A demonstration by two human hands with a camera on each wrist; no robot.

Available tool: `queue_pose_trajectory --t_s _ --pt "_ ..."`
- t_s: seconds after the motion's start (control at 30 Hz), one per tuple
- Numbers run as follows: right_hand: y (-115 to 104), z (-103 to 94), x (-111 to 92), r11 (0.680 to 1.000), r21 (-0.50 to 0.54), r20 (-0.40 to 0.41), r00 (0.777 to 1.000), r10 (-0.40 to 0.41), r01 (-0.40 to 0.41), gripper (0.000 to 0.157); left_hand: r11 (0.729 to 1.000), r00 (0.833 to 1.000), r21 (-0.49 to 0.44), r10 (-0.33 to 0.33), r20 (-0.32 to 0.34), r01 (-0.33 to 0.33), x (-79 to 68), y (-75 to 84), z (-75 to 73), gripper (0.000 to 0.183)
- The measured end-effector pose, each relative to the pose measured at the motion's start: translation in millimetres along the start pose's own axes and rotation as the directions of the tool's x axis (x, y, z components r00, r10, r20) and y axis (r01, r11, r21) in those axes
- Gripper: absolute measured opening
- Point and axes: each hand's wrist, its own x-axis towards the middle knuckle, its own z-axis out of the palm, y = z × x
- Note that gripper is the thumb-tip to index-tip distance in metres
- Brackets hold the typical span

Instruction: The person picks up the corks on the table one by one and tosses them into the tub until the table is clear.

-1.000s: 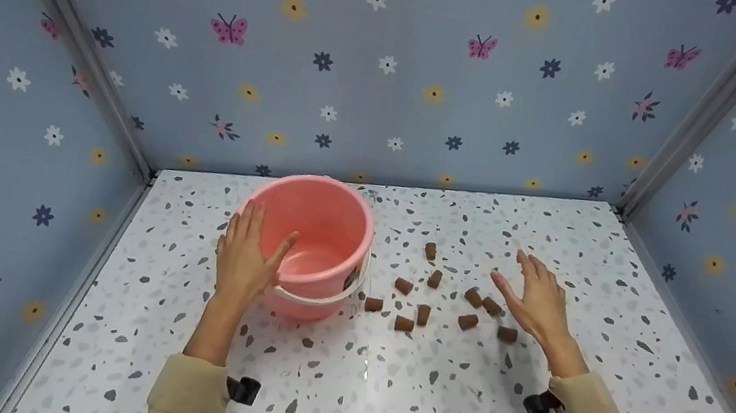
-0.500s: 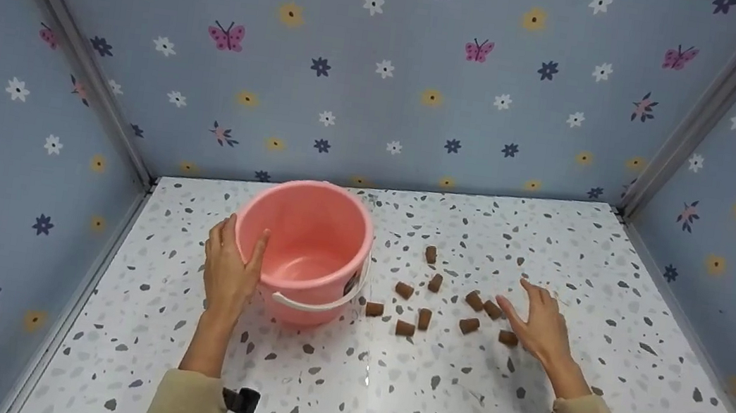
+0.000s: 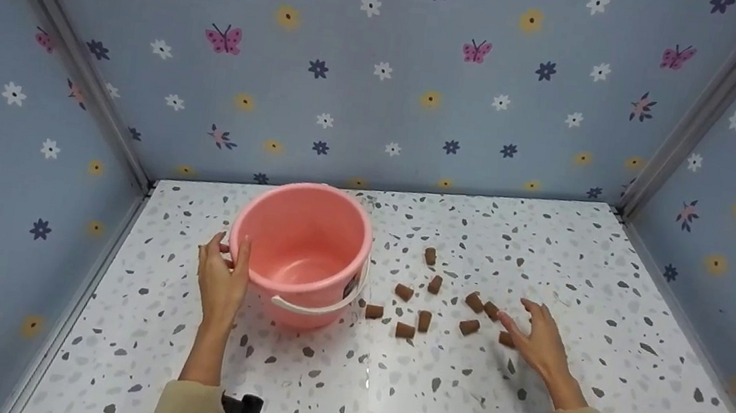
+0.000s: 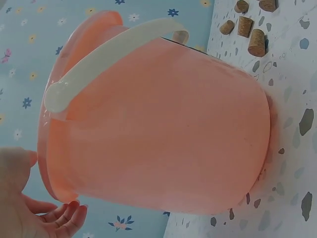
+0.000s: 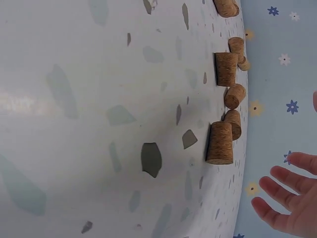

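"What have you got in your left hand?"

"The rim (image 4: pixel 43 134) of the pink bucket (image 3: pixel 305 227). My left hand (image 3: pixel 219 283) grips it at its left edge, with my thumb (image 4: pixel 33 157) at the top and my fingers (image 4: pixel 54 215) curled underneath, against the outside."

"Where's the bucket, exactly?"

"On the speckled table (image 3: pixel 428 399), left of the middle, its mouth facing up. The white handle (image 4: pixel 116 48) hangs down across the side nearest me."

"And your right hand?"

"My right hand (image 3: pixel 540 343) holds nothing. It's over the right part of the table, fingers spread and loose. From the wrist view it's clear of the corks (image 3: pixel 424 321); from above, my thumb tip lines up with one of them."

"How many corks?"

"I count ten, all lying on the table between the bucket and my right hand. Two on the right lie close together; I can't tell whether they touch."

"What's around you?"

"Blue walls (image 3: pixel 376 37) with flowers and butterflies. My tan sleeves (image 3: pixel 192 411) reach in from the near edge."
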Motion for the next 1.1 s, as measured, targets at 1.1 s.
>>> queue_pose_trajectory --t_s 1.1 --pt "22.5 18.1 -13.2 0.964 0.152 0.038 0.976 0.216 -0.219 0.06 0.814 0.973 -0.544 -0.231 0.021 0.205 0.4 -37.0 18.3 0.038"
